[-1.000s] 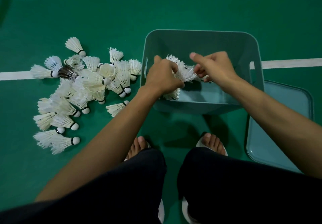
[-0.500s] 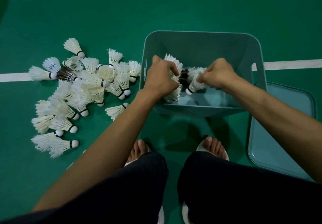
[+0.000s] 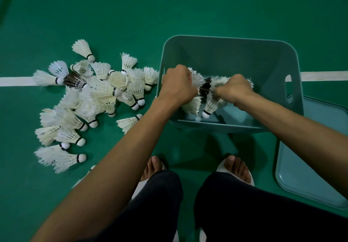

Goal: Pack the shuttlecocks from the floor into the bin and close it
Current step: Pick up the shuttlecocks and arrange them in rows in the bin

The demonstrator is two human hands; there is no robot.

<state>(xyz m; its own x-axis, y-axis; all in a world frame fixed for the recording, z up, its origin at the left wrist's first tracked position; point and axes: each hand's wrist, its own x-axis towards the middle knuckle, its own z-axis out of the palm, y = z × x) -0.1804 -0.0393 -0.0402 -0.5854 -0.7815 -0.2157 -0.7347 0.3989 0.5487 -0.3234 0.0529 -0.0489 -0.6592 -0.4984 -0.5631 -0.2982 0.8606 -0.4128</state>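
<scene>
2 hands work inside the open teal bin (image 3: 231, 53), above its floor. The left hand (image 3: 178, 86) is curled round a bunch of white shuttlecocks (image 3: 195, 78), and the right hand (image 3: 234, 89) grips another bunch (image 3: 210, 106), with 1 dark-feathered shuttlecock (image 3: 205, 87) between them. Many more shuttlecocks lie in a loose pile (image 3: 90, 98) on the green floor (image 3: 131, 12) left of the bin, across a white line (image 3: 17, 81). The lid (image 3: 312, 157) lies flat on the floor just right of the bin.

A white court line (image 3: 17, 81) crosses the view, and white slippers (image 3: 221, 167) peek from under dark trousers (image 3: 263, 213).
</scene>
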